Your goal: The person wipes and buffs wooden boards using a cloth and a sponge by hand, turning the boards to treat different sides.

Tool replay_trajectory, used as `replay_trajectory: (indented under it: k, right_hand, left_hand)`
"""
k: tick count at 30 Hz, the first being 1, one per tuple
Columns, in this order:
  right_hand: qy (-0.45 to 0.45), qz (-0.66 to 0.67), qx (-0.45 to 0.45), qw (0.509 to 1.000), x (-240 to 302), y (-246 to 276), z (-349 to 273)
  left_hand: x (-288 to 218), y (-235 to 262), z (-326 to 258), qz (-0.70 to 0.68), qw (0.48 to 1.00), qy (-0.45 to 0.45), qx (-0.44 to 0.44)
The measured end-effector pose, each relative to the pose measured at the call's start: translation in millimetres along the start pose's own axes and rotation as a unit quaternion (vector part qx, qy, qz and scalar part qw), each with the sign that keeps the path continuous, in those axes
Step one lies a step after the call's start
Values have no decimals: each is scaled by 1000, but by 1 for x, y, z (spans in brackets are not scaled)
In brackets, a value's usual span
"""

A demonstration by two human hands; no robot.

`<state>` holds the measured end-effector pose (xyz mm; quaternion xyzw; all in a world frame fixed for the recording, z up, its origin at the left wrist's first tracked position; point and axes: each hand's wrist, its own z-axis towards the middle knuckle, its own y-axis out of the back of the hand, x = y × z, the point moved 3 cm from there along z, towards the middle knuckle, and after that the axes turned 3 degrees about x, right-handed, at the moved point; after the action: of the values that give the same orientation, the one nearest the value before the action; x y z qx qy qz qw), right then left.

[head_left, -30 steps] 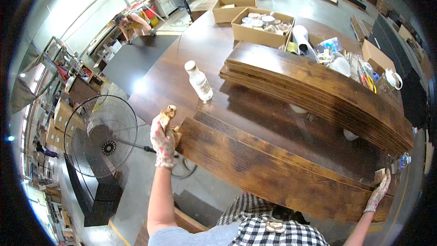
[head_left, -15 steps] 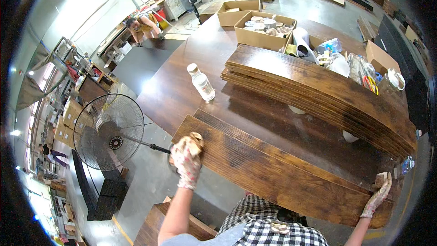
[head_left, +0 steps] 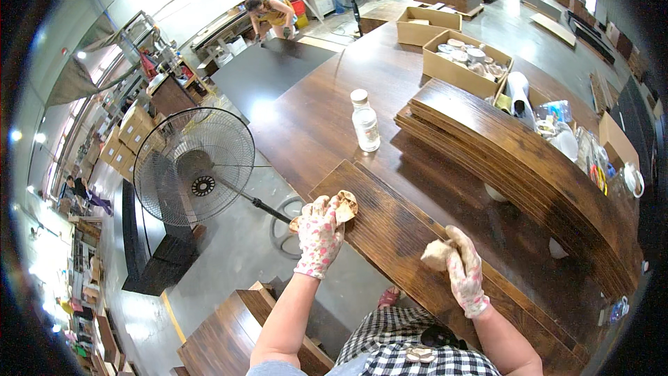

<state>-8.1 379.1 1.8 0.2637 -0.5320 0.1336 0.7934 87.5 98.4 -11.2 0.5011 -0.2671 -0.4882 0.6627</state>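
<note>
"Both are gripping something?"
"Left hand is clutching a brown-stained crumpled wad, right hand a whitish wad (material unclear). The long brown wooden board is lying beneath, on the brown wooden desk."

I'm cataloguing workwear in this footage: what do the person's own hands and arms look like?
The left hand and right hand wear whitish gloves patterned with pinkish-red spots; the right one's fingers look stained. The gloves end at the wrists, and both forearms are bare. A pale grey-blue sleeve shows on the left.
</note>
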Motion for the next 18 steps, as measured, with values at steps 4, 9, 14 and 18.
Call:
replay_trajectory:
  k: [4, 9, 14, 18]
  right_hand:
    - [-59, 61, -11, 996, -5, 4, 2]
    - [-93, 119, -4, 989, -10, 6, 0]
    - [-75, 108, -7, 991, -12, 10, 0]
    - [-99, 120, 7, 988, -4, 8, -1]
  left_hand:
    - [-4, 4, 2, 34, 998, -40, 46]
    - [7, 9, 19, 36, 996, -20, 77]
    - [5, 3, 13, 89, 991, -54, 81]
    - [4, 13, 9, 54, 994, -70, 58]
